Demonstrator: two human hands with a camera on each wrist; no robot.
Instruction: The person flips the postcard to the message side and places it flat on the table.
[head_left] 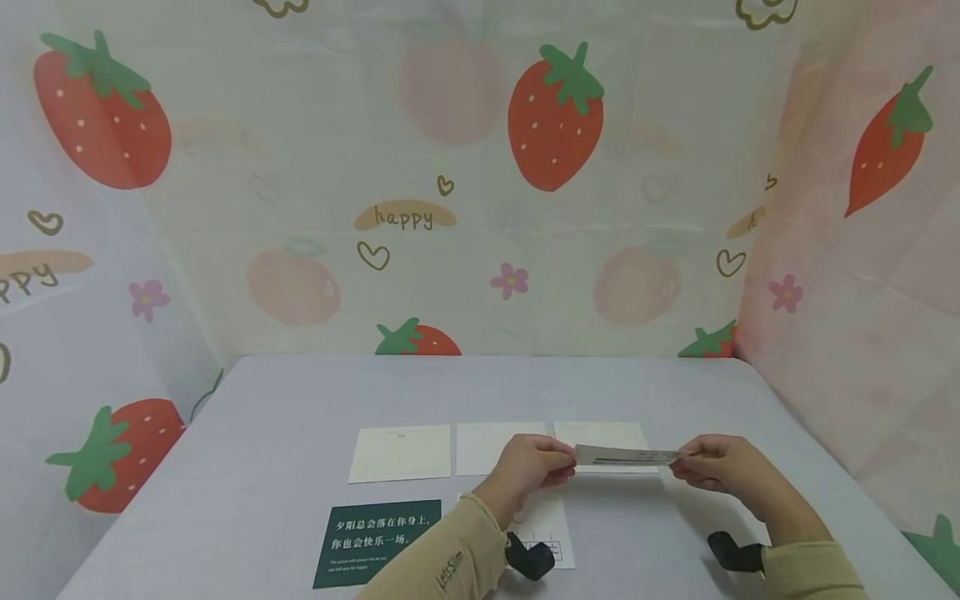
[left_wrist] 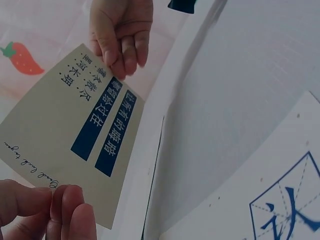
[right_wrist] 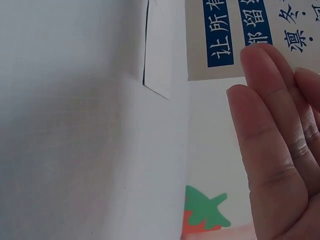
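A cream postcard [head_left: 626,457] is held up over the white table by both hands, nearly edge-on in the head view. At its left end, the thumb and fingers of my left hand [head_left: 523,471] pinch it. Its right end is pinched by my right hand [head_left: 727,468]. The left wrist view shows the card's printed face [left_wrist: 55,125], with two blue bands of white characters and a handwritten-style English line. In the right wrist view, my right fingers [right_wrist: 267,135] overlap the card's corner. A white card [head_left: 553,525] with printed boxes lies below, partly hidden by my left arm.
Three pale cards lie in a back row: left [head_left: 401,454], middle [head_left: 476,450] and right [head_left: 600,432]. A dark green card [head_left: 360,546] with white writing lies at front left, partly under my left sleeve [head_left: 442,554]. Strawberry-print curtains [head_left: 480,167] surround the table [head_left: 262,417].
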